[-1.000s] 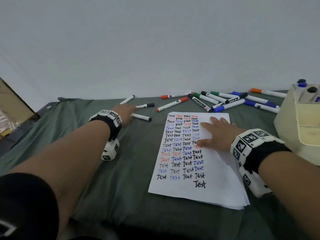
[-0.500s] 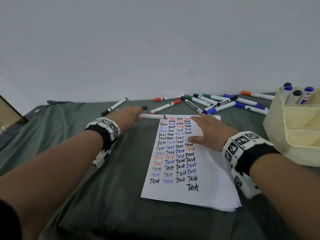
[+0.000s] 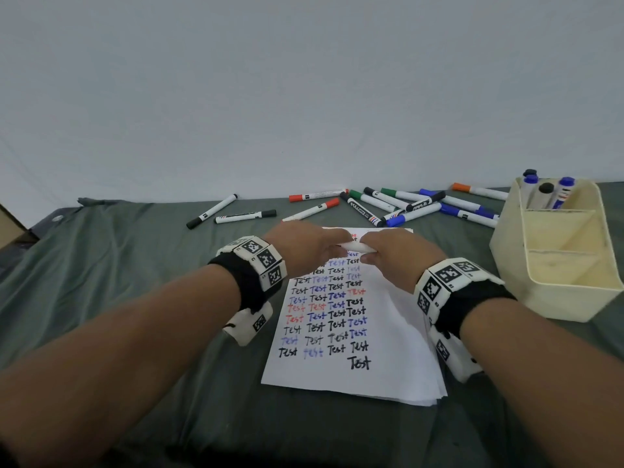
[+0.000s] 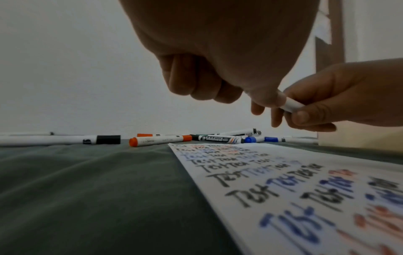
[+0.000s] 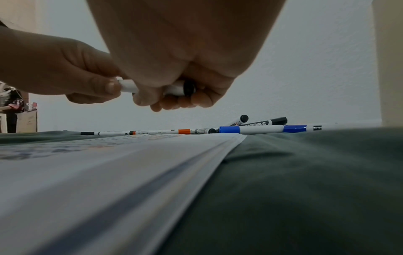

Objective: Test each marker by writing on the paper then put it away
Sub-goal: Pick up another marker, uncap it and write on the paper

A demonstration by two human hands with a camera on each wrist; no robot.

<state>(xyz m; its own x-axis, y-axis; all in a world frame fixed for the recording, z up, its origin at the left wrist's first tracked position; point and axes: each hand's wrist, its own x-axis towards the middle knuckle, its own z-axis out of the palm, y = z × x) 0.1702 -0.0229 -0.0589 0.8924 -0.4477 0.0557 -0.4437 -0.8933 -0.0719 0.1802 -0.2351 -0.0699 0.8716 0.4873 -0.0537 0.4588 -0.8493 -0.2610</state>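
A white-barrelled marker (image 3: 351, 247) with a black end is held level just above the far end of the paper (image 3: 398, 336), gripped at both ends. The left hand (image 3: 305, 249) curls thumb and fingers round one end; the right hand (image 3: 398, 256) wraps its fingers round the black end. This looks like uncapping, before the written test. Next, the hands likely need to pull apart along the barrel. Beyond the paper lie loose markers (image 3: 398, 206); right of it stands a cream organiser (image 3: 553, 265) with four markers already put away.
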